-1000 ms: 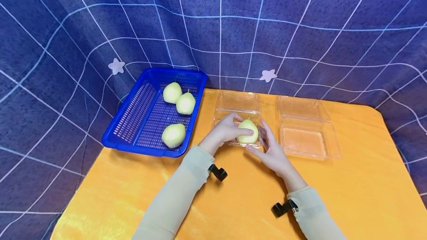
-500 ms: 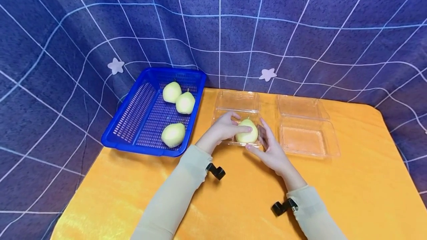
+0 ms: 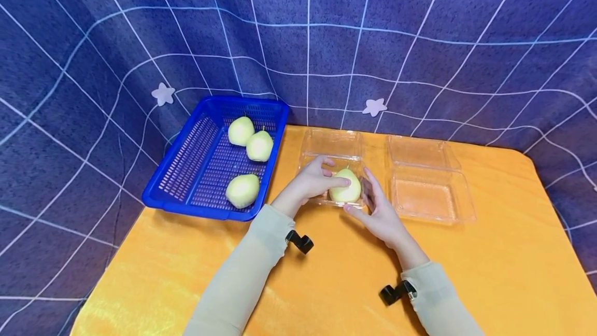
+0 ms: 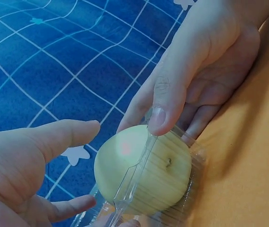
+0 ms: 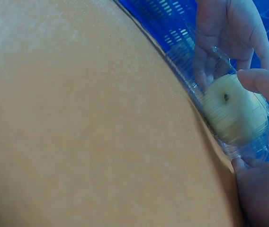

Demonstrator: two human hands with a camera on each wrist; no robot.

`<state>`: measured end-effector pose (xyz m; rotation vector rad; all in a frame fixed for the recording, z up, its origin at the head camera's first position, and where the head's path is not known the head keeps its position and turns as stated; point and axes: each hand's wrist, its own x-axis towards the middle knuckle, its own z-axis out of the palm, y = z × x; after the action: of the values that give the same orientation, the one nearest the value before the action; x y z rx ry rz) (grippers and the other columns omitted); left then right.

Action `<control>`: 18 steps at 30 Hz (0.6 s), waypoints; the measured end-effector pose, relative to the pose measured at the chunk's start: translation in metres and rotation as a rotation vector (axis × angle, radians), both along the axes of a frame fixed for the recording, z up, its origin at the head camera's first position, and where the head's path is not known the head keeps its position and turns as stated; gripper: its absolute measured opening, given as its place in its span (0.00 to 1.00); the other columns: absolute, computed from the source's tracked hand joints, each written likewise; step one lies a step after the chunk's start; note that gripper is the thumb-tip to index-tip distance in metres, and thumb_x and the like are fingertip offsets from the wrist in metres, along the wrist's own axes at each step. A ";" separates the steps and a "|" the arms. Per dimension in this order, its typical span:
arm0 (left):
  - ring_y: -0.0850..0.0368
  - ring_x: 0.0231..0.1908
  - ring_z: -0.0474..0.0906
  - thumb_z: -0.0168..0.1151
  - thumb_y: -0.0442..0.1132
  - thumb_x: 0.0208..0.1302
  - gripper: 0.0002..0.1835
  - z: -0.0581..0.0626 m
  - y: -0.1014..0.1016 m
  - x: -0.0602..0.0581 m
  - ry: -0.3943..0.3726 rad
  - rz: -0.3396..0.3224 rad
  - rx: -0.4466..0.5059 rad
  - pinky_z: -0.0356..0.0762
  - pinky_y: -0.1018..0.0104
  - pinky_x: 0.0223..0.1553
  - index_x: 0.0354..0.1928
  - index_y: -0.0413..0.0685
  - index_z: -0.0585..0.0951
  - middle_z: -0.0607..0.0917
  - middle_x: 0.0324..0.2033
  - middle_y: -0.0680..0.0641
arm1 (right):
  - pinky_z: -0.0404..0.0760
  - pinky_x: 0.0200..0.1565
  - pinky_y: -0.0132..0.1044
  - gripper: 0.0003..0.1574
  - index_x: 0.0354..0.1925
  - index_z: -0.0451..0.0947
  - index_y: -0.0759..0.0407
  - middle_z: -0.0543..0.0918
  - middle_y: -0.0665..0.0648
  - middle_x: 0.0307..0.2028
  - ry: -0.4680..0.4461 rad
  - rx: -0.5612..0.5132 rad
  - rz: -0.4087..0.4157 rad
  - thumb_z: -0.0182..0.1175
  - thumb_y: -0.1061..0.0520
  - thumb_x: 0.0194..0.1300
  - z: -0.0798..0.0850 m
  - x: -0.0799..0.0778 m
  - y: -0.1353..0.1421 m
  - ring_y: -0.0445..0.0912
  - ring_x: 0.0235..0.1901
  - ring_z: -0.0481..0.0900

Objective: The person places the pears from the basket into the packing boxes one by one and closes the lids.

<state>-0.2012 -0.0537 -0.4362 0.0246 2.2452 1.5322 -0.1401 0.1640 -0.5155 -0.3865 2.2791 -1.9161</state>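
Observation:
A yellow-green pear (image 3: 344,186) sits in the near half of an opened clear plastic clamshell box (image 3: 332,144). My left hand (image 3: 311,179) is at the box's left side, its thumb reaching across the pear in the head view. In the left wrist view the left thumb (image 4: 73,135) is straight and stands just off the pear (image 4: 134,177), with another finger close to the box's rim. My right hand (image 3: 382,217) grips the box's near right corner, thumb at the front edge and fingers along the right wall. In the right wrist view the pear (image 5: 234,113) shows through the clear plastic.
A blue plastic basket (image 3: 172,167) with 3 pears stands on the left of the orange-covered table (image 3: 336,279). To the right lies a second opened clear clamshell box (image 3: 424,196). Behind the table hangs a blue curtain (image 3: 336,51) with white lines.
The pear has shifted slightly left and down inside the box. My left hand has drawn back a little to the left. The right hand keeps its place at the box.

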 end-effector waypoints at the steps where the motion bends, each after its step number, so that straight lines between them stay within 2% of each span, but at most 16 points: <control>1: 0.42 0.56 0.82 0.83 0.51 0.62 0.45 0.000 0.000 0.000 0.000 -0.001 0.004 0.86 0.44 0.56 0.75 0.44 0.71 0.81 0.63 0.34 | 0.53 0.81 0.45 0.70 0.90 0.35 0.39 0.57 0.64 0.84 -0.002 -0.001 -0.002 0.74 0.59 0.73 0.000 0.001 0.000 0.53 0.85 0.52; 4: 0.42 0.57 0.81 0.83 0.50 0.62 0.45 -0.001 0.000 0.001 0.001 -0.006 0.018 0.86 0.45 0.56 0.76 0.44 0.71 0.80 0.64 0.34 | 0.53 0.81 0.45 0.70 0.90 0.36 0.40 0.57 0.64 0.85 -0.006 -0.008 -0.007 0.74 0.60 0.73 0.001 0.002 0.001 0.53 0.85 0.52; 11: 0.45 0.49 0.84 0.83 0.50 0.62 0.47 -0.002 0.001 0.000 -0.009 -0.011 0.026 0.88 0.45 0.50 0.77 0.44 0.70 0.81 0.63 0.35 | 0.53 0.82 0.48 0.69 0.90 0.35 0.43 0.56 0.65 0.85 0.003 -0.019 0.008 0.73 0.60 0.74 -0.001 0.001 0.000 0.55 0.85 0.51; 18: 0.42 0.55 0.82 0.82 0.49 0.63 0.45 -0.001 0.000 -0.001 -0.005 -0.035 0.040 0.86 0.45 0.56 0.76 0.44 0.71 0.79 0.66 0.35 | 0.54 0.82 0.51 0.69 0.90 0.36 0.46 0.56 0.66 0.85 0.023 -0.013 0.002 0.73 0.60 0.74 -0.001 0.002 0.000 0.57 0.85 0.51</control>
<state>-0.2021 -0.0535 -0.4375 0.0716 2.1986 1.5569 -0.1386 0.1644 -0.5166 -0.4147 2.2811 -1.9362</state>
